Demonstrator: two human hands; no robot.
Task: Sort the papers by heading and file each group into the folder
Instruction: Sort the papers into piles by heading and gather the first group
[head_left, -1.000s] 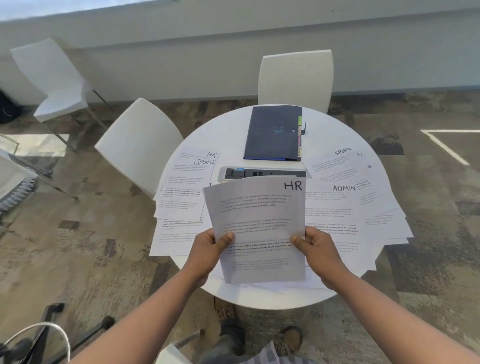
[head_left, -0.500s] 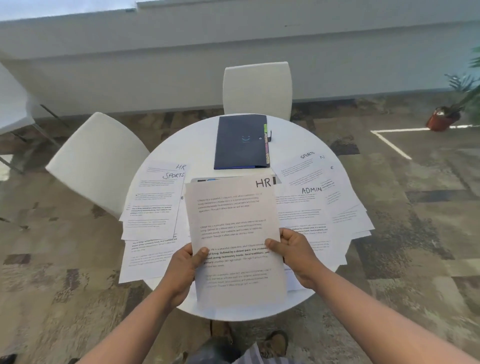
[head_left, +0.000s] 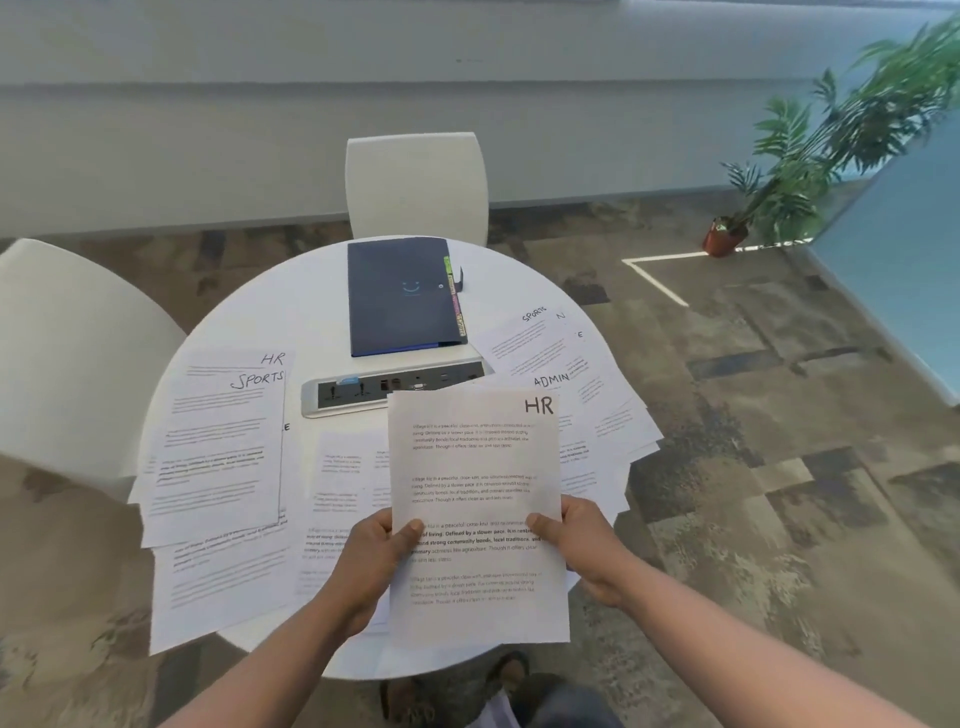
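Shifted right of the power strip: HR sheet, pinched by left hand and right hand. Sorting step; next, probably onto an HR pile.

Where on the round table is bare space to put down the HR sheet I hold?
Bare tabletop lies left of the dark folder, beyond the left paper pile. A smaller patch lies right of the folder, above the right-side papers. The near half is crowded with loose sheets around the power strip, under the HR sheet.
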